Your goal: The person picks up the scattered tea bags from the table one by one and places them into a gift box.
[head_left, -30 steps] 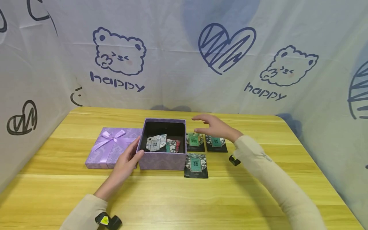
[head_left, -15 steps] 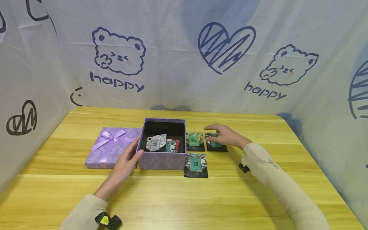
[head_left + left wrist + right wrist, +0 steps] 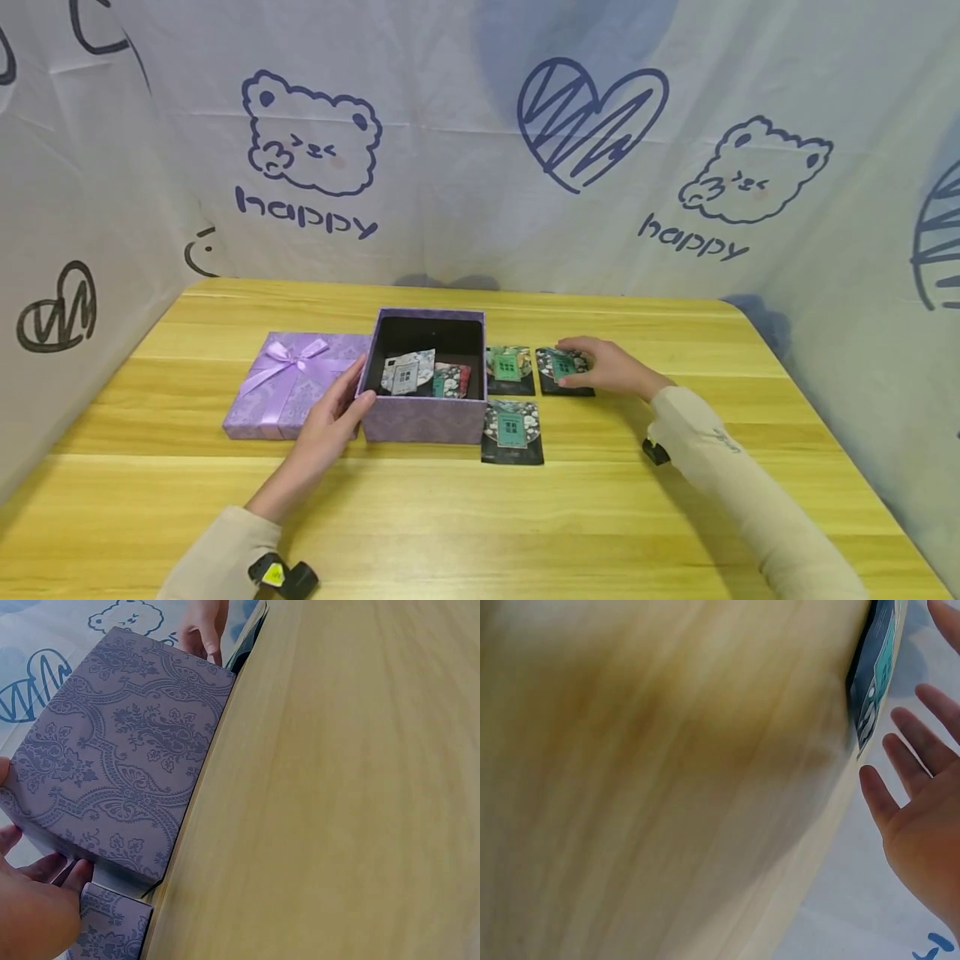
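Note:
My left hand (image 3: 327,421) holds an uncovered purple box (image 3: 425,419) at its near left corner, the thumb over the front rim and the fingers along the side. Inside lie a pale grey sachet (image 3: 407,372) and a red-edged one (image 3: 453,381). Over the rightmost dark floral sachet (image 3: 551,364) hovers or rests my right hand (image 3: 617,367), its thumb and fingers parted around it; contact cannot be told. The right wrist view has that hand's fingers (image 3: 909,754) spread, the sachet beyond. Two more sachets lie beside the box: one green-labelled (image 3: 510,367), one teal-labelled (image 3: 512,432).
A purple lid (image 3: 258,404) with a ribbon bow lies against the box's left side, partly behind the left hand. Everything stands on a wooden table (image 3: 465,525). Behind it hangs a pale cloth (image 3: 450,200) with drawn bears and hearts.
My right hand has moved right and lowered, from above the green-labelled sachet to the rightmost one. The left hand and the box have stayed in place.

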`<state>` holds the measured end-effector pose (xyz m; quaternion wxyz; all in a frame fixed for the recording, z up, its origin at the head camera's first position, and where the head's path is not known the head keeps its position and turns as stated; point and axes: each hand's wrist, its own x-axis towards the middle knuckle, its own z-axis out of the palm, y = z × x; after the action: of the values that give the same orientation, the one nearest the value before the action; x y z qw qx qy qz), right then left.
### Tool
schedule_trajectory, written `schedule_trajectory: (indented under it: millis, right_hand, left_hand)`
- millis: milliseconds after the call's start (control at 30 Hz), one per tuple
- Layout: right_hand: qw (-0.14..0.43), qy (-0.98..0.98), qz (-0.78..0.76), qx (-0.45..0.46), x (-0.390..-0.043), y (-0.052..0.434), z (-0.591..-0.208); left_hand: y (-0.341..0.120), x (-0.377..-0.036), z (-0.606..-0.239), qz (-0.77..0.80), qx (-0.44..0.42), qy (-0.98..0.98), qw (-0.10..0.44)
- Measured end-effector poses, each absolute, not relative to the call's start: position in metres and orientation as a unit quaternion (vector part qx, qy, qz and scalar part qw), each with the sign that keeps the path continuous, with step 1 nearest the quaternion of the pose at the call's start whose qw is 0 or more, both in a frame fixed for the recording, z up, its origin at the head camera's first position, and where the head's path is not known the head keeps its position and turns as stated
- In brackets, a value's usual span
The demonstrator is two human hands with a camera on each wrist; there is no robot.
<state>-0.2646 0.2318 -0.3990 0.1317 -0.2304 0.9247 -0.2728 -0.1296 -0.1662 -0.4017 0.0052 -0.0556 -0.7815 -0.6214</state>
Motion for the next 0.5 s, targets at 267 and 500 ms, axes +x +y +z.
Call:
schedule_trajectory:
  millis: [267, 500]
  right_hand:
    - [0.15, 0.924, -0.278, -0.215, -0.2646, 0.2375, -0.3981]
    - [0.171, 0.923, -0.271, -0.213, -0.2661, 0.2423, -0.4]
  left_hand:
    - [-0.1664, -0.1302, -0.4026, -0.621, -0.065, -0.781, 0.01]
    - [-0.1667, -0.1309, -0.4023, -0.618, -0.065, -0.783, 0.008]
